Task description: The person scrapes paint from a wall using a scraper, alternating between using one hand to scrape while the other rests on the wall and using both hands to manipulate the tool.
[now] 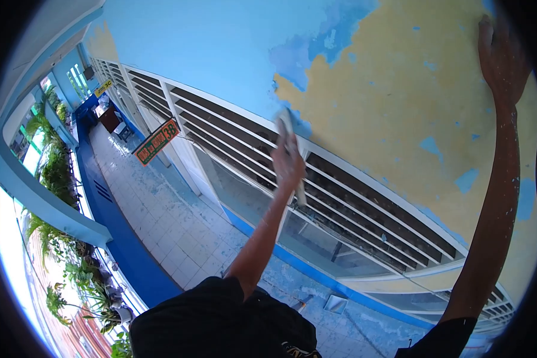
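Note:
My left hand is closed around a paint scraper, whose handle pokes out below the fist. Its blade end overlaps the blue paint just above the louvred window, near the ragged edge where paint has come off. My right hand rests against the wall at the upper right, fingers stretched upward and partly lost in the dark rim of the view. Between the hands, the wall shows a large tan patch with small blue flecks. Pale specks dot my right forearm.
Louvred windows run along the wall below the paint. An orange-and-green sign juts into the corridor. Far below lies a tiled floor with paint chips and a square tray-like object. Plants line the blue parapet at left.

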`<action>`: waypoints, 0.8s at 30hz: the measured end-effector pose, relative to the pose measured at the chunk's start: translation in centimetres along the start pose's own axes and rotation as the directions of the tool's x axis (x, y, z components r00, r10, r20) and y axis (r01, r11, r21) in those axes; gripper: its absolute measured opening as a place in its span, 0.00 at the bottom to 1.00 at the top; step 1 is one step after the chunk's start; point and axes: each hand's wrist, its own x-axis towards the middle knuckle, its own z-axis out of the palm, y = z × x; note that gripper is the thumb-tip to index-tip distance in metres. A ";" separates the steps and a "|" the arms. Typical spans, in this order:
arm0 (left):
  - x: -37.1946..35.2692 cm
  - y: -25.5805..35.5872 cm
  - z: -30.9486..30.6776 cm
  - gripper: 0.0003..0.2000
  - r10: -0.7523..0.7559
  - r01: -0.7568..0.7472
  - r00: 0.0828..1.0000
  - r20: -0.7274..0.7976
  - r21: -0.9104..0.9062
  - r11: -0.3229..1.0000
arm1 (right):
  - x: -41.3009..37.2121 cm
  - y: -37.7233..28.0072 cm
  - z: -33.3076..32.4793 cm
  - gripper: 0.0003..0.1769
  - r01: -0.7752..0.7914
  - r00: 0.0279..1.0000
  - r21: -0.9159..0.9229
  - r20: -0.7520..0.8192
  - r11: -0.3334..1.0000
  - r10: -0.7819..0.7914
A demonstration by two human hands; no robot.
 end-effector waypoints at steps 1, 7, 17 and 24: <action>-2.2 -0.4 0.8 0.28 0.103 -0.103 0.995 -0.009 -0.026 0.994 | -0.3 0.9 0.9 0.36 -0.024 0.999 -0.071 -0.026 0.997 0.022; 2.3 1.8 -1.6 0.29 0.066 -0.069 0.998 -0.018 -0.209 0.976 | -0.8 3.1 3.1 0.31 -0.033 0.999 -0.234 -0.044 0.972 0.024; 2.1 2.5 -3.3 0.30 0.092 -0.087 0.993 0.076 -0.070 0.994 | -0.2 4.9 4.1 0.31 0.025 0.999 -0.272 -0.018 0.962 -0.031; -1.6 -1.0 -1.1 0.31 0.237 -0.238 0.965 0.112 -0.006 0.971 | 0.3 4.3 3.1 0.30 0.099 0.983 -0.245 -0.127 0.965 -0.133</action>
